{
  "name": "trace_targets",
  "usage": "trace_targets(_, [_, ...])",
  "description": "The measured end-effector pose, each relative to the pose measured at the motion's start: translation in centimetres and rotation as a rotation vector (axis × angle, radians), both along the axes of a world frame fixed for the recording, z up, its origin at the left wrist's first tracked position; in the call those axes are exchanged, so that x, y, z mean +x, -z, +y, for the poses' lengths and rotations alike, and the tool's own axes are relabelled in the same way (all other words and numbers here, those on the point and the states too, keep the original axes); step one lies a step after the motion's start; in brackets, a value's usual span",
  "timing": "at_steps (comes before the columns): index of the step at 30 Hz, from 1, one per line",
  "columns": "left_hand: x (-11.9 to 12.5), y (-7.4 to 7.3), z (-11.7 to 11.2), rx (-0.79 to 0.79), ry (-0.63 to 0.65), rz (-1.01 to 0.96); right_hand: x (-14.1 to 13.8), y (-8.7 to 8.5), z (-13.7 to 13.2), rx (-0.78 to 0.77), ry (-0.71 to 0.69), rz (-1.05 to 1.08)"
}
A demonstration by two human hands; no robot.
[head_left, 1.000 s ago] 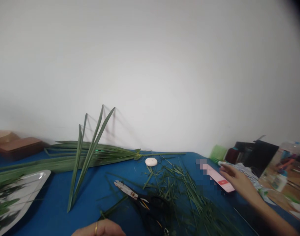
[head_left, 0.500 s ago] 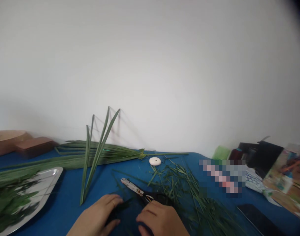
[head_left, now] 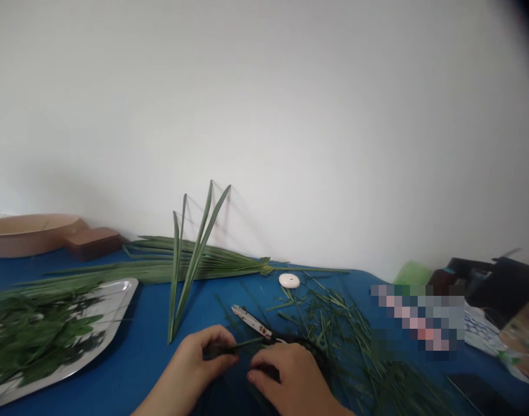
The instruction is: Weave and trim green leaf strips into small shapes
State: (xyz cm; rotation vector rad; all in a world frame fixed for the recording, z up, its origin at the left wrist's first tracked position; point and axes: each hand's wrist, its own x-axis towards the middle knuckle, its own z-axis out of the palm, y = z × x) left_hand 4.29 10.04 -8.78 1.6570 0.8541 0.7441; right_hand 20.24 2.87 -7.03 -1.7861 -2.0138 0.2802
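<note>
My left hand [head_left: 203,361] is curled around a thin green leaf strip [head_left: 245,344] that sticks out to the right between thumb and fingers. Facing it, my right hand [head_left: 285,370] has its fingers bent and a gap between thumb and forefinger, with nothing visible in the gap. Just beyond the hands lie scissors [head_left: 252,321], blades pointing to the upper left and handles partly covered by my right hand. Loose cut green strips [head_left: 333,323] are scattered to the right. Two folded long leaves [head_left: 195,260] stand on the left, leaning towards the wall.
A metal tray [head_left: 128,292] of green leaves sits at the left. A leaf bundle [head_left: 233,267] lies along the wall near a white oval object [head_left: 289,281]. A pinkish basin [head_left: 34,234] and brown box [head_left: 93,242] stand back left; a dark flat object [head_left: 481,396] lies right.
The view has swung left, so things sit further right. My left hand has risen and drawn its fingers in, and the green strip now shows in it. My right hand's thumb has come up.
</note>
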Motion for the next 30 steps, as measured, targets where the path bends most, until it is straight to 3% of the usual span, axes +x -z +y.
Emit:
trace_targets(6, [0.2, 0.6, 0.5, -0.355, 0.054, -0.314, -0.9, -0.4, 0.0, -0.146, 0.017, 0.289])
trace_targets(10, [0.3, 0.6, 0.2, -0.457, 0.062, -0.376, -1.1, -0.8, -0.2, -0.252, 0.027, 0.536])
trace_targets(14, [0.6, 0.5, -0.4, -0.546, 0.112, -0.456, -0.8, -0.5, -0.2, -0.274, -0.061, 0.717])
trace_targets(17, [0.8, 0.5, -0.8, -0.625, 0.103, -0.503, -0.5, -0.7, -0.3, -0.278, -0.049, 0.714])
trace_targets(21, [0.6, 0.6, -0.8, -0.702, 0.066, -0.425, -0.2, -1.3, -0.3, -0.267, -0.001, 0.705])
trace_targets(24, [0.4, 0.7, -0.7, -0.693, 0.06, -0.397, -0.3, -1.5, -0.3, -0.311, 0.051, 0.691])
trace_targets(30, [0.6, 0.9, -0.7, -0.667, 0.086, -0.414, -0.3, -0.4, 0.1, -0.379, 0.014, 0.71])
